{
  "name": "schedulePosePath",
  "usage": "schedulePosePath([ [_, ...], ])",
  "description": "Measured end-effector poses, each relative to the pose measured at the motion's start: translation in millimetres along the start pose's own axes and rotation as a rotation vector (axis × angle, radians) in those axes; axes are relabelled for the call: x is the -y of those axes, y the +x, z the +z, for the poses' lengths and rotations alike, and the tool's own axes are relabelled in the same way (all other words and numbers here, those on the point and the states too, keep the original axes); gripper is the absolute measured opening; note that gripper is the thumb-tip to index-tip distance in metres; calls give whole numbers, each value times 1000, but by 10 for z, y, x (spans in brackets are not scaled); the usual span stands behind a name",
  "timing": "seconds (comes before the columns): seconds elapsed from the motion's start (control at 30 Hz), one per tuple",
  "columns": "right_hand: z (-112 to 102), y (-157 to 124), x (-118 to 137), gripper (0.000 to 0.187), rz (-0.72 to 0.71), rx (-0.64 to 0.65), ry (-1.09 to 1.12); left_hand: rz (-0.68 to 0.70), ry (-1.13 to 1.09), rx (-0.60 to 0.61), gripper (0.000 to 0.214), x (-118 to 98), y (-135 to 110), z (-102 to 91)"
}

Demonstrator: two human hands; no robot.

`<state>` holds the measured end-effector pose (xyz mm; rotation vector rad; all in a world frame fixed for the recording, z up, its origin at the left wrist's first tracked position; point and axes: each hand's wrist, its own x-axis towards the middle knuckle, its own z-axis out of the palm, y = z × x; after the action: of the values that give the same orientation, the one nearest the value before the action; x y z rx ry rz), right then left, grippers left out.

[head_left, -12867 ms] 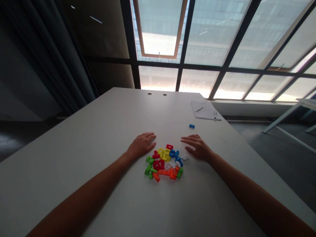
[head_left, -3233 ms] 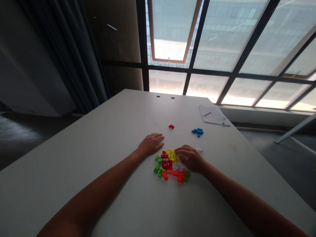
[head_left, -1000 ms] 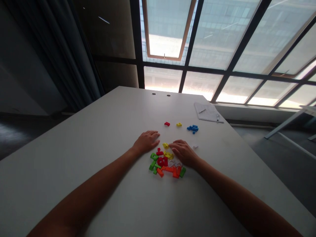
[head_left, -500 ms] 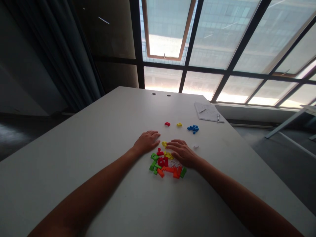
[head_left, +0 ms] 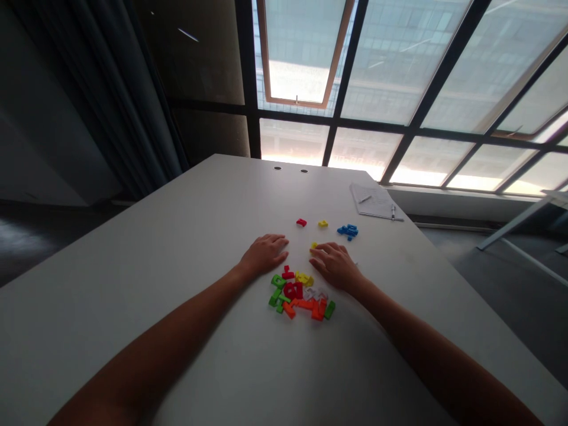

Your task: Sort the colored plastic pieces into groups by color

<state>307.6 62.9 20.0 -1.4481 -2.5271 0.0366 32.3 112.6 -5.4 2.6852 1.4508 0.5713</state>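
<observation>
L hand (head_left: 265, 253): laid palm-down on white tabletop (head_left: 213, 213), unmoved vs. 0.5 s ago; fingers loosely extended, nothing seen held.
Green pcs (head_left: 277, 281): grouped at L edge of mixed cluster; one more green pc (head_left: 329, 309) at R edge.
Red pcs (head_left: 290, 290): beside the green, undisturbed; chars. too small to tell.
Lone red pc (head_left: 301, 222): set apart, beyond cluster.
Yellow pcs (head_left: 305, 278): left at far edge of cluster.
Orange pcs (head_left: 305, 305): along near edge.
Moved yellow pc (head_left: 314, 244): just shifted fwd & R, away from L hand; now btwn cluster & lone yellow pc, well clear of former. Colour grouping judged under way, this pc not yet joined to its match.
White pcs (head_left: 316, 293): in cluster, bared more as R hand was advanced.
Lone yellow pc (head_left: 323, 223): far side, btwn lone red & blue.
R hand (head_left: 335, 264): brought fwd w/ moved yellow pc, fingertips at it; pinched or merely pushed, can't tell.
Blue pcs (head_left: 348, 231): bunched beyond R hand, unchanged; that colour judged done.
Stray white pc (head_left: 357, 264): now mostly hidden by R hand.
Notepad (head_left: 377, 204): far R, untouched.
</observation>
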Motion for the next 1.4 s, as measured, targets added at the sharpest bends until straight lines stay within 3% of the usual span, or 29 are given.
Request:
schedulePosePath([
  [0.37,-43,452,-247,59,172,149,-202,-22,10,1,37,-8,4,5],
  [0.7,181,582,-328,65,260,-7,-172,-24,-9,17,39,-31,1,-30],
  [0.87,179,395,-292,43,108,-216,63,-23,-8,26,38,-24,0,-30],
  [1.03,201,-150,-72,33,-70,-447,471,-19,-4,21,38,-24,2,-17],
  [1.2,125,-374,96,30,-338,-261,578,-15,-2,24,39,-22,0,-22],
  [1.3,107,-322,120,37,-360,-179,489,-17,-6,23,39,-18,-3,-31],
  [1.4,130,-289,110,47,-296,-191,434,-7,-8,21,40,-15,-6,-34],
])
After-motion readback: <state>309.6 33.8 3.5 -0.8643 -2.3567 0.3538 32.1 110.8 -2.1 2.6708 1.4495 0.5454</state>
